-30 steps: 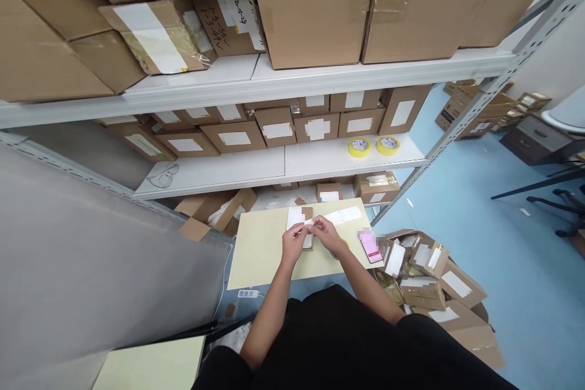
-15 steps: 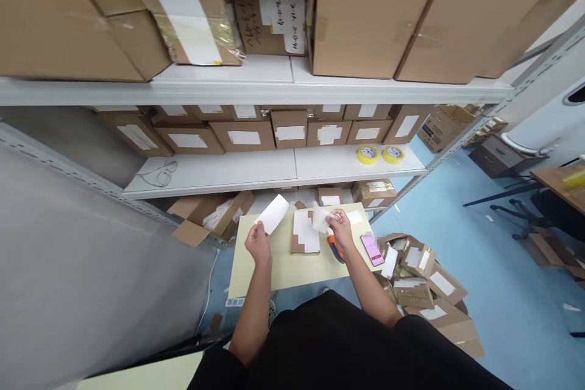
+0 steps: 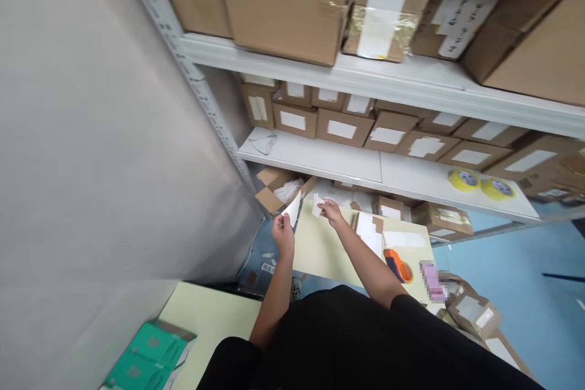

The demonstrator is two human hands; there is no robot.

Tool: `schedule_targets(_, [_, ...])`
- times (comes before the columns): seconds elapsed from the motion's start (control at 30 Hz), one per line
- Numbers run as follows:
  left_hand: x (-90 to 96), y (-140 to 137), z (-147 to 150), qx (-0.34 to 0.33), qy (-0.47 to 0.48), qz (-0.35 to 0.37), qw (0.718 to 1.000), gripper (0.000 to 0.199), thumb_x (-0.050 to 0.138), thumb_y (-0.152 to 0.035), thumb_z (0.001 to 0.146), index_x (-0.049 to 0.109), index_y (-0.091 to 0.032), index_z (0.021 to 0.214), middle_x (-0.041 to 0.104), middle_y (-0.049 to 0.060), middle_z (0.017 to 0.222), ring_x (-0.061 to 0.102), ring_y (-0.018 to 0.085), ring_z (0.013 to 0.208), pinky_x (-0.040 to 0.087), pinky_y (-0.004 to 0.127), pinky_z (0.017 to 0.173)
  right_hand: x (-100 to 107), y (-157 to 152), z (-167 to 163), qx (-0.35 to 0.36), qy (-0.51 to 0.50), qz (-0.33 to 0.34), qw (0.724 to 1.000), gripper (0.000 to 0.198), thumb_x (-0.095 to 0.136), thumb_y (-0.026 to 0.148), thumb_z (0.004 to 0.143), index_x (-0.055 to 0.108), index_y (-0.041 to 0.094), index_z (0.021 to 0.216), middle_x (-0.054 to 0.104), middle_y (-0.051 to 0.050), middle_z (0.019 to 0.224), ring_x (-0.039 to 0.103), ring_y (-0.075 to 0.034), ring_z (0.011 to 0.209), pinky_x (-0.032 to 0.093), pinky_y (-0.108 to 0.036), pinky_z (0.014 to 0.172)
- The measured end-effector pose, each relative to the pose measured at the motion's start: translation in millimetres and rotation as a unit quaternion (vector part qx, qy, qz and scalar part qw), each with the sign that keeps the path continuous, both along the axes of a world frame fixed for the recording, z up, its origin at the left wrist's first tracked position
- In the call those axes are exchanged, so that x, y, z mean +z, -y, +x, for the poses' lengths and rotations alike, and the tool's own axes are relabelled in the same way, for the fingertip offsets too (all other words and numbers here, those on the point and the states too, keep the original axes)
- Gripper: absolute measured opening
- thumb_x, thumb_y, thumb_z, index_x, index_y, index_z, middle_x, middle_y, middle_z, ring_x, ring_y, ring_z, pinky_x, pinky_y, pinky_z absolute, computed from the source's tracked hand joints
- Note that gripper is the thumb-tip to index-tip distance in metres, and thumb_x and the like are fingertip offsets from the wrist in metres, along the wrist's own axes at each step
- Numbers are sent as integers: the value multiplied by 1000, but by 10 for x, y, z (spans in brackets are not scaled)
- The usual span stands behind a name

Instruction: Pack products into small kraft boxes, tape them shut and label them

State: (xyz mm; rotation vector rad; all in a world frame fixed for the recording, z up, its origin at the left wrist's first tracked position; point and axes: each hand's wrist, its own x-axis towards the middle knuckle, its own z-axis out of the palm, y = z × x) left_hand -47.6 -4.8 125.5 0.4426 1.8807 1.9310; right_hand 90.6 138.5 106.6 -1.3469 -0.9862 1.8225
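My left hand (image 3: 284,233) pinches a white paper sheet (image 3: 293,207) by its lower end, held tilted near the left edge of the pale yellow table (image 3: 322,248). Between the fingertips of my right hand (image 3: 332,213) is a smaller white paper piece (image 3: 316,205), above the same table. Just in front of both papers, an opened cardboard box (image 3: 273,178) has crumpled white material inside. To the right of my right forearm lie a flat cardboard box (image 3: 379,225) with white labels, a white paper strip (image 3: 404,239) and an orange and blue tape dispenser (image 3: 398,265).
A phone (image 3: 432,281) lies at the table's right edge, beside piled cardboard boxes (image 3: 470,311). The shelf (image 3: 347,161) ahead carries labelled boxes and two yellow tape rolls (image 3: 465,179). Green packages (image 3: 148,356) rest on another table at lower left; a grey wall rises left.
The view has swung left, bringing the green packages into sight. Both hands have moved left, away from the labelled box and towards the opened box, still holding their papers, now closer together.
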Motion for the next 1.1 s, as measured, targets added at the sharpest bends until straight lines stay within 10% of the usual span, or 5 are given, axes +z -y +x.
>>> schedule_targets(0.17, [-22,296,-424,31,-23,-30,999,45,63,-65,86,68,-21,91,70,5,85,64,20,79,49,28,72,-34,-258,-986,54,27,-54,997,40,87,31,64,55,23,86,65,5,71,60,-11,59,55,-27,66])
schedule_targets(0.33, [-63,367,-564,8,-25,-37,999,46,60,-65,90,69,-21,92,72,6,88,64,19,78,49,28,73,-66,-240,-1211,73,65,-45,994,36,85,36,68,59,25,92,68,5,77,63,-14,63,52,-28,64])
schedule_targets(0.63, [-127,-40,-214,-189,-189,-67,961,23,69,-46,89,74,-25,83,70,12,102,65,27,106,51,42,100,218,529,-201,120,-65,4,991,50,77,69,78,73,19,83,77,-9,85,73,-21,83,57,-31,75])
schedule_targets(0.9, [-127,-424,650,-470,-284,-8,835,22,86,-32,78,80,-28,99,58,10,150,40,36,150,36,53,123,188,780,793,-179,10,19,984,42,92,50,58,63,22,68,68,1,67,63,-16,69,55,-30,70])
schedule_targets(1.1, [-554,-528,1233,-465,-37,-68,882,39,82,-54,78,72,-21,95,73,12,111,70,25,105,57,37,90,-29,954,1541,-237,12,-55,970,42,92,42,57,56,23,68,63,3,65,58,-13,61,51,-25,58])
